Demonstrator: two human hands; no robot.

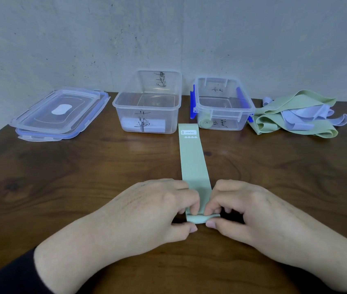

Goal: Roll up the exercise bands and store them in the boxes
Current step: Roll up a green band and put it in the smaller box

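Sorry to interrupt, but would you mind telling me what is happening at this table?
A person is rolling up a green band that lies flat on the table. The left hand and right hand pinch its near end, where the first turn is formed. Two open boxes stand behind: the left box holds a white roll, the right box a green roll. More bands wait in a heap.

The table (62, 177) is seen to be of dark brown wood, its grain and knots plainly shown, with a smooth, faintly glossy finish. The two boxes (147, 102) (223, 105) at the far side are made of clear, glossy plastic, as are the stacked lids (60, 113) at far left. The green band (193, 164) laid flat looks matt, smooth and rubbery. The wall (168, 35) behind is finished in rough, matt, speckled grey.
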